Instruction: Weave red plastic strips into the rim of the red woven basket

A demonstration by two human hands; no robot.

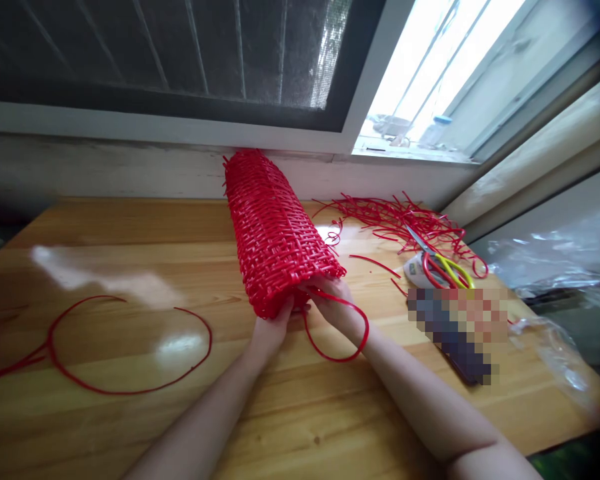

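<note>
A long red woven tube (275, 227) lies on the wooden table, its near open end towards me and its far end by the wall. My left hand (276, 320) is at the lower edge of that opening, with its fingers mostly hidden inside. My right hand (333, 293) reaches in at the right side of the same opening, and the weave covers most of its fingers. From the opening, a loop of red strand (366, 327) hangs out over my right wrist. Whether either hand grips the weave or the strand does not show.
Loose red strands (400, 217) are heaped at the back right, beside scissors (447, 270) with red and yellow handles. A blurred-out dark object (447, 340) lies nearer. A curved red strand (130, 392) rests on the table (290, 427) at left. Clear plastic (545, 267) is at right.
</note>
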